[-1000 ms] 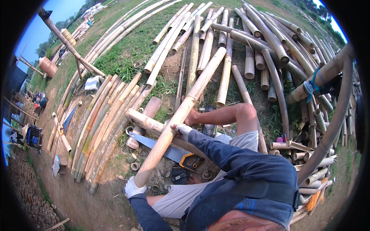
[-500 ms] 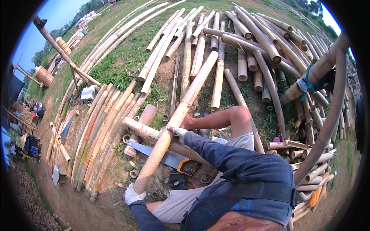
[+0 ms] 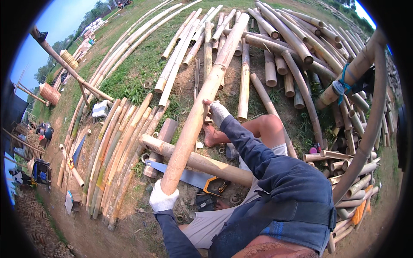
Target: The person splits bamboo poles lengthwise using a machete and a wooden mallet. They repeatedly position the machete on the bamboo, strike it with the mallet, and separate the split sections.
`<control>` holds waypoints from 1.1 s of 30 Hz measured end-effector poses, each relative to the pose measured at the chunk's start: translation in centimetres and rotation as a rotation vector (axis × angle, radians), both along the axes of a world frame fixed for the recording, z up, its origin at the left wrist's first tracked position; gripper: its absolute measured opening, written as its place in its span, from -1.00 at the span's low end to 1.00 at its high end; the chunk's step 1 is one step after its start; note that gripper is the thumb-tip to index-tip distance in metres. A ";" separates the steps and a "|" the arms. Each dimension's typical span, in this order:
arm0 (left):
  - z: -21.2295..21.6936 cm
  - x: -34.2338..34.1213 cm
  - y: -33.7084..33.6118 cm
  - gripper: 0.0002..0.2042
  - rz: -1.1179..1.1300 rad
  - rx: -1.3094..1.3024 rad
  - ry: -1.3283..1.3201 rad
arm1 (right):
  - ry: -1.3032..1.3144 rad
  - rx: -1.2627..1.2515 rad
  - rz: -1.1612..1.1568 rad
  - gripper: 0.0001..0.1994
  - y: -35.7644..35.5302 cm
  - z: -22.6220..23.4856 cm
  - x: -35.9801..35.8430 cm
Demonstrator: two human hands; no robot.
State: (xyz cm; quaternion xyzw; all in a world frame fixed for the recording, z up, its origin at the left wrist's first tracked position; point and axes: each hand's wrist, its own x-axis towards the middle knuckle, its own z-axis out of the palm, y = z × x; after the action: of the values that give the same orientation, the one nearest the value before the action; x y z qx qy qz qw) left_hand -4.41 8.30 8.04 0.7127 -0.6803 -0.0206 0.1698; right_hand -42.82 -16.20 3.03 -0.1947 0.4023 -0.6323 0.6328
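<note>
A thick pale bamboo pole [image 3: 189,133] slants away from me, passing over a bamboo crosspiece [image 3: 206,165]. My left hand [image 3: 164,198], in a white glove, closes around the pole's near end. Farther along, my right hand [image 3: 219,112], gloved with bare fingertips, grips the pole from its right side; some of its fingers are hidden behind it. A handsaw [image 3: 185,175] with a yellow and black handle lies beneath the pole, beside the crosspiece. My bare foot [image 3: 209,136] shows just right of the pole.
Long bamboo poles [image 3: 122,150] lie side by side on the left, near a second saw [image 3: 77,148]. Large bamboo stacks [image 3: 288,34] spread across the far grass. A leaning bamboo post [image 3: 352,84] with blue cord stands at right, above piled short pieces [image 3: 355,185].
The pole has shifted up and away from me, its far end now reaching higher in view. Both hands have moved farther forward with it.
</note>
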 end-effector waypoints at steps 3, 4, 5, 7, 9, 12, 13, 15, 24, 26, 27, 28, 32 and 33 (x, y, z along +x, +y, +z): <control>3.9 -8.0 -7.3 -0.12 -0.273 0.126 0.272 | 0.207 -0.188 -0.168 -0.26 1.0 3.3 -4.1; 4.9 -11.3 -9.9 -0.04 -0.330 0.178 0.281 | 0.247 -0.109 -0.182 -0.22 2.9 3.8 -4.5; 5.9 -14.6 -12.7 0.06 -0.377 0.280 0.222 | 0.248 -0.003 -0.176 -0.24 5.2 4.0 -4.2; 7.2 -20.9 -16.6 0.18 -0.580 0.401 0.317 | 0.006 0.267 -0.089 -0.26 10.1 4.0 -3.4; 7.1 -26.4 -17.2 0.20 -0.607 0.470 0.470 | -0.477 0.192 0.213 -0.31 13.4 4.2 -3.5; 5.7 -28.8 -14.7 0.00 -0.770 0.382 0.872 | -0.396 0.004 0.081 -0.36 14.3 5.0 -5.8; 5.0 -28.6 -14.0 -0.20 -0.752 0.322 0.961 | -0.425 -0.036 0.049 -0.36 13.7 5.5 -7.3; 3.5 -26.0 -13.1 -0.31 -0.810 0.247 0.990 | -0.409 -0.031 -0.014 -0.40 12.0 6.8 -11.1; -12.7 -4.2 -6.7 -0.53 -0.076 0.057 1.020 | -0.367 -0.244 -0.399 -0.30 4.3 16.7 -39.1; -15.9 -0.9 -4.5 -0.59 0.110 -0.072 0.993 | -0.165 -0.159 -0.659 -0.26 6.5 13.6 -43.2; -17.1 0.2 -3.6 -0.60 0.221 -0.116 1.015 | 0.039 -0.035 -0.726 -0.29 7.8 11.2 -44.3; -18.1 1.0 -3.2 -0.60 0.222 -0.222 0.998 | 0.141 0.030 -0.684 -0.35 10.3 7.8 -45.0; -20.1 1.2 -2.8 -0.62 0.240 -0.256 1.000 | -0.078 0.080 -0.658 -0.17 19.2 -5.3 -44.1; -20.1 1.0 -3.2 -0.63 0.205 -0.262 1.052 | -0.072 0.202 -0.773 -0.14 21.3 -7.9 -43.1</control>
State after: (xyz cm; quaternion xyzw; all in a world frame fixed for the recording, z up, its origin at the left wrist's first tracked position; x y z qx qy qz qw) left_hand -3.44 5.13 -12.04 0.6419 -0.4276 -0.2724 0.5753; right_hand -85.95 5.14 -4.90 0.0564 0.4835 -0.7875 0.3780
